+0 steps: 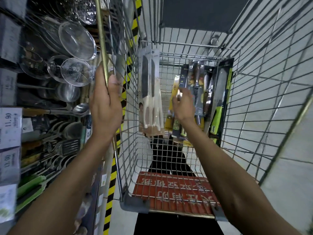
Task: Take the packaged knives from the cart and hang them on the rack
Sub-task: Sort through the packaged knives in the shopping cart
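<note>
Head view: left hand [105, 106] gripped a metal rail [101, 39], right hand [183, 104] pinched a yellow knife package [175, 84] in the cart [189, 56].

Shiny metal wire cart [128, 102], glossy plastic knife packs [149, 92]

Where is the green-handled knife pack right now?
Head view: the green-handled knife pack leans at the far right end of the row of packs inside the cart, beside its right wall, right of the right hand.
</note>
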